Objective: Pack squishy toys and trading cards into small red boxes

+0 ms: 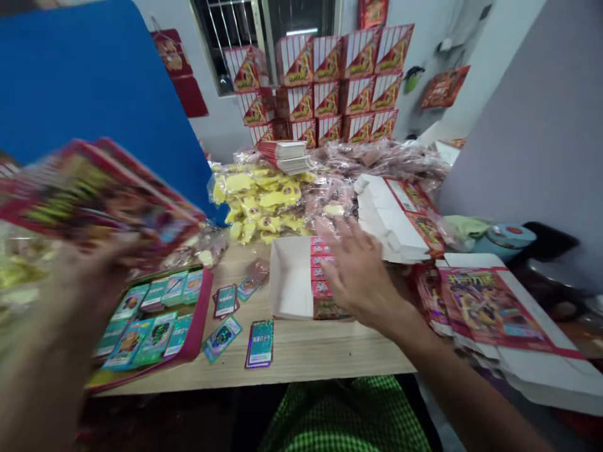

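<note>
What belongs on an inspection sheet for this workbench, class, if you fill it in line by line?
surface: light wooden table, with loose shiny-edged cards lying on it
job's things: blurred stack of red packs; open white box holding red packs
clutter: bagged yellow items; flat printed cartons
grippers: left hand grips the stack; right hand spread over the box
cables: nothing seen
surroundings: stacked red cartons; barred window

glossy card packs (94, 194), matt white cardboard tray (289, 279), smooth wood tabletop (330, 351)
</note>
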A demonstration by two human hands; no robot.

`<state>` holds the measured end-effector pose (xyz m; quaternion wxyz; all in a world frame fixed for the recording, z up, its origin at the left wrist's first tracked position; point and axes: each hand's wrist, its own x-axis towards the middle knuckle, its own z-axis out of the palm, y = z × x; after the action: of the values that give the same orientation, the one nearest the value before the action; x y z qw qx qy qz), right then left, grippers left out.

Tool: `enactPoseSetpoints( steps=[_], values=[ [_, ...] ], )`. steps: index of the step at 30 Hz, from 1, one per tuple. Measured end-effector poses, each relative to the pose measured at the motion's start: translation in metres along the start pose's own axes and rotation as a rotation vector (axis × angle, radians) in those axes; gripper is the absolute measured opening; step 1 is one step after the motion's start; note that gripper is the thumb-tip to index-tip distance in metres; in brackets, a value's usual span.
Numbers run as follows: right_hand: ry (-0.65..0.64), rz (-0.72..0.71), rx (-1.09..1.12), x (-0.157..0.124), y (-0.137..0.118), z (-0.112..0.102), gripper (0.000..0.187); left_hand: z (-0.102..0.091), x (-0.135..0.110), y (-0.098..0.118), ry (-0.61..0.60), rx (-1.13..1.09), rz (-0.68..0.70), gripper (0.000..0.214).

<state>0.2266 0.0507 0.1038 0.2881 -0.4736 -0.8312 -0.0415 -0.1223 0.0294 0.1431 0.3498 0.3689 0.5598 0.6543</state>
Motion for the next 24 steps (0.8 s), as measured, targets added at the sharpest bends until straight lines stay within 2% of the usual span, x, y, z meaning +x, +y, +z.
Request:
enactPoseSetpoints(
  steps=[3, 5, 7, 9, 14, 18, 24],
  values=[
    [-0.248, 0.009, -0.079, 0.019, 0.0, 0.026, 0.064, 0.037, -0.02, -0.021, -0.126, 0.09, 0.166, 0.057],
    [-0.362, 0.033, -0.079, 0.02, 0.011, 0.037, 0.065, 0.065, -0.029, -0.043, -0.27, 0.12, 0.134, 0.056],
    [-0.385, 0.03, -0.06, 0.016, 0.025, 0.04, 0.065, 0.087, -0.032, -0.06, -0.373, 0.104, 0.044, 0.048],
    [-0.37, 0.018, -0.046, 0.011, 0.035, 0.037, 0.064, 0.1, -0.031, -0.069, -0.409, 0.089, 0.005, 0.04],
    [-0.366, -0.002, -0.032, 0.005, 0.039, 0.025, 0.061, 0.099, -0.028, -0.07, -0.374, 0.052, -0.016, 0.042],
    [-0.364, -0.012, -0.02, 0.005, 0.038, 0.024, 0.06, 0.095, -0.028, -0.084, -0.336, 0.027, -0.004, 0.041],
    [-0.398, -0.013, -0.054, 0.006, 0.039, 0.021, 0.06, 0.094, -0.017, -0.102, -0.404, 0.141, 0.097, 0.038]
  ],
)
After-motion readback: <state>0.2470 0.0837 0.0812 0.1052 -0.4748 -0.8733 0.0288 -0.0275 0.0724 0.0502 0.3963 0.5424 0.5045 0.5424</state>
